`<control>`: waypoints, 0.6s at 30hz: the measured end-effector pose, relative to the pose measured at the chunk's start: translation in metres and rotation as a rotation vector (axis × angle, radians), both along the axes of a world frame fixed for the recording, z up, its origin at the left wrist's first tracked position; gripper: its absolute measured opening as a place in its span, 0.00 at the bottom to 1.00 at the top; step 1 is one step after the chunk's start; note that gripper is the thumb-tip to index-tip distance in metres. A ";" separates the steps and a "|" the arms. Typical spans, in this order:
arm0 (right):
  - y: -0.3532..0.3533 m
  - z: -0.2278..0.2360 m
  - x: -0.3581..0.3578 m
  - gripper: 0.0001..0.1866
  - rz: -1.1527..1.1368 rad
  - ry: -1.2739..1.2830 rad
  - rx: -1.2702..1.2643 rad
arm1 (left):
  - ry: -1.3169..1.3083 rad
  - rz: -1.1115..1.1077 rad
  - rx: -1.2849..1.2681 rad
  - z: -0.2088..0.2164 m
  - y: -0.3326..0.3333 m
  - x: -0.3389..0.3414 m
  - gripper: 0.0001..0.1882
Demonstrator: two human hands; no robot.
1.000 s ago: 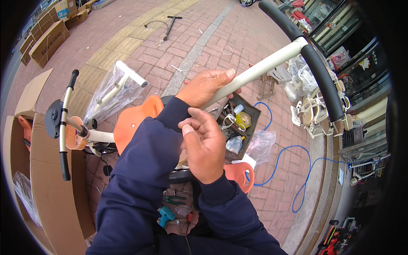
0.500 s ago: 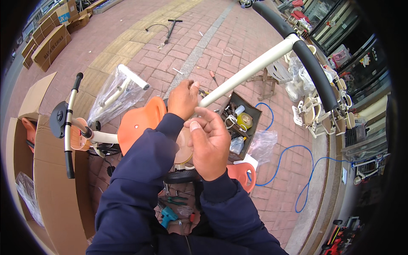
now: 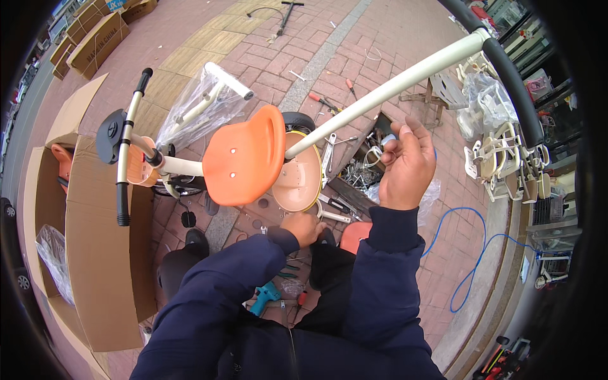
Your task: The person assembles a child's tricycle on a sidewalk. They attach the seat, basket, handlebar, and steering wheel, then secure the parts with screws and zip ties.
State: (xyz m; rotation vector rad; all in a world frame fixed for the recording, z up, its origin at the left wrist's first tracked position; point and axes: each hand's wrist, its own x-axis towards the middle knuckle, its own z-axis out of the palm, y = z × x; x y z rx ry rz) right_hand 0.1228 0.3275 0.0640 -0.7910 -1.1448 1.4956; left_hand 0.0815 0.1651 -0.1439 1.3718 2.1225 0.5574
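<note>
An orange seat [image 3: 244, 158] sits on a cream tricycle frame, with a white push bar [image 3: 386, 95] slanting up to the right. Behind the seat is a peach-coloured round tray [image 3: 297, 180] with a yellow rim. My left hand [image 3: 303, 229] is low below the tray, its fingers closed beside a cream tube end [image 3: 335, 216]; what they hold is hidden. My right hand [image 3: 410, 168] is raised over a dark toolbox [image 3: 354, 199] of loose hardware. Its fingers curl in toward the thumb, and anything between them is too small to make out.
A large cardboard box [image 3: 107, 247] stands open at the left. Behind the handlebar [image 3: 131, 136] lies a plastic-wrapped white frame part [image 3: 209, 104]. A teal power tool [image 3: 265, 297] is by my legs. A blue hose [image 3: 472, 272] and stacked white parts [image 3: 500, 161] are at the right.
My hands have separated from beside the push bar's lower end. The left went down below the tray; the right moved right over the toolbox. The view has shifted, showing more of seat and tray.
</note>
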 end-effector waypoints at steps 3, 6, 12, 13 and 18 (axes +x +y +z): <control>0.007 -0.007 -0.007 0.19 0.073 -0.120 0.027 | -0.094 0.466 -0.041 -0.065 -0.042 0.005 0.25; 0.011 -0.017 -0.021 0.27 0.157 -0.268 0.168 | -0.024 0.834 -0.164 -0.125 -0.076 -0.017 0.24; 0.002 -0.041 -0.034 0.29 0.362 -0.392 0.334 | -0.837 1.444 -0.005 -0.172 -0.109 -0.122 0.16; 0.002 -0.043 -0.035 0.29 0.375 -0.421 0.343 | -0.926 1.483 0.033 -0.173 -0.111 -0.131 0.18; 0.002 -0.051 -0.041 0.23 0.345 -0.466 0.310 | -1.222 1.439 0.421 -0.185 -0.112 -0.152 0.20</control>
